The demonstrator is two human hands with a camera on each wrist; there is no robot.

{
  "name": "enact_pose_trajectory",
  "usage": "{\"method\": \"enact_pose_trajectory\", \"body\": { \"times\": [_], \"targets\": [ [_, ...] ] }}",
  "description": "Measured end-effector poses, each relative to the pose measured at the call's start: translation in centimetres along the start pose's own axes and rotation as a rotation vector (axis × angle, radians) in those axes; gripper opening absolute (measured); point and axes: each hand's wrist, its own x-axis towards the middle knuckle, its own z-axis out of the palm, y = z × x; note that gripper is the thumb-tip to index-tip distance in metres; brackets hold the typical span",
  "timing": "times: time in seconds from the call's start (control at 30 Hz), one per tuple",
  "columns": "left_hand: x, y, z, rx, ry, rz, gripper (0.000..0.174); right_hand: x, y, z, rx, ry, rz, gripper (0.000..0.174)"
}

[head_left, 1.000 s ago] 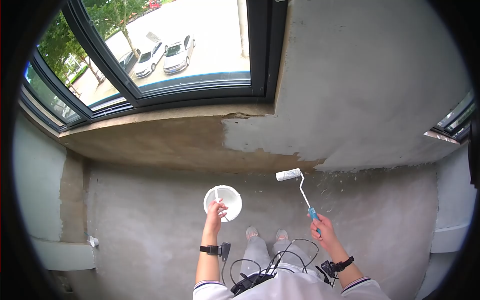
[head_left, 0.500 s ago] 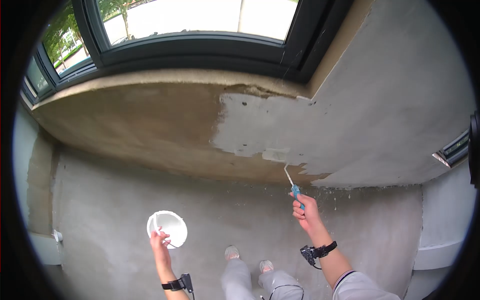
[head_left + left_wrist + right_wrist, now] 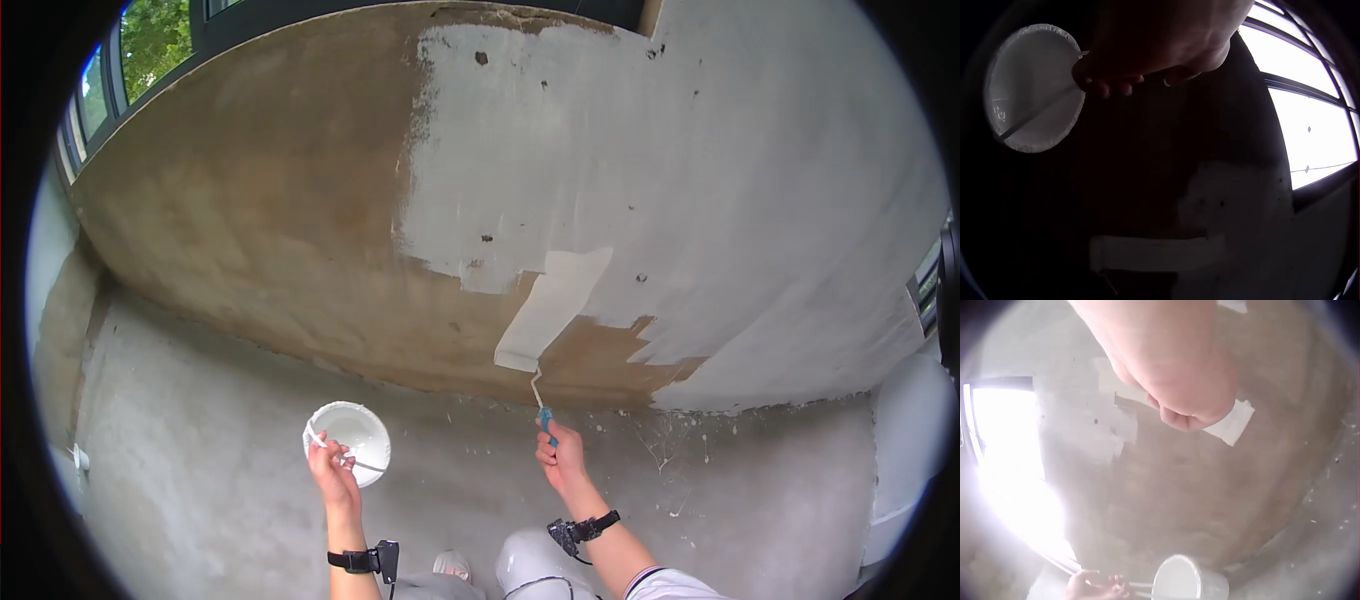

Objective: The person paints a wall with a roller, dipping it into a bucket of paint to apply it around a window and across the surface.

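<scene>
My right hand grips the blue handle of a paint roller whose white head lies against the lower wall. A fresh pale stripe runs up from the roller head. My left hand holds the handle of a white bucket, whose open top faces up. In the left wrist view the bucket hangs beside the fingers of my left hand. In the right wrist view my right hand hides the roller's handle.
Brown bare wall spreads to the left, and grey coated wall to the right. Above is a dark window frame. The grey floor carries white splashes near the wall; a shoe shows at the bottom.
The roller has gone from above the floor to the wall, then down it towards the left, leaving a pale stripe. The bucket has moved left overall. The view has come closer to the wall.
</scene>
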Motion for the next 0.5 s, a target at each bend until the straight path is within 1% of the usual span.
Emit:
{"method": "enact_pose_trajectory", "body": {
  "times": [0.03, 0.1, 0.13, 0.17, 0.2, 0.23, 0.27, 0.37, 0.43, 0.5],
  "targets": [
    [0.1, -1.6, -0.2, -0.01, 0.0, 0.018, 0.055, 0.2, 1.3, -0.8, -0.037, -0.014, -0.019, 0.023],
    [0.1, -4.0, -0.7, -0.022, -0.028, -0.022, 0.054, -0.2, 3.5, -2.6, -0.07, -0.053, -0.039, 0.023],
    [-0.4, -4.6, -0.8, -0.032, -0.037, -0.034, 0.053, -0.8, 4.3, -3.7, -0.097, -0.085, -0.102, 0.023],
    [-0.4, -4.9, -1.3, -0.037, -0.041, -0.009, 0.053, -1.0, 4.6, -4.4, -0.119, -0.118, -0.17, 0.022],
    [-0.4, -5.2, -1.7, -0.06, -0.072, -0.053, 0.052, -1.4, 4.6, -4.6, -0.111, -0.14, -0.179, 0.022],
    [-1.4, -4.5, -1.4, -0.075, -0.091, -0.107, 0.05, -2.5, 3.9, -4.5, -0.126, -0.151, -0.245, 0.023],
    [-2.0, -4.1, -1.2, -0.095, -0.118, -0.124, 0.047, -3.1, 3.4, -4.6, -0.142, -0.165, -0.325, 0.024],
    [-3.2, -3.6, -0.8, -0.092, -0.165, -0.104, 0.047, -4.6, 0.7, -3.9, -0.186, -0.218, -0.396, 0.024],
    [-3.6, -3.4, -2.0, -0.105, -0.182, -0.102, 0.046, -6.2, -1.6, -2.6, -0.19, -0.234, -0.421, 0.023],
    [-4.3, -2.4, -3.0, -0.116, -0.104, -0.121, 0.045, -7.6, -3.5, -1.1, -0.27, -0.23, -0.444, 0.023]
  ]
}}
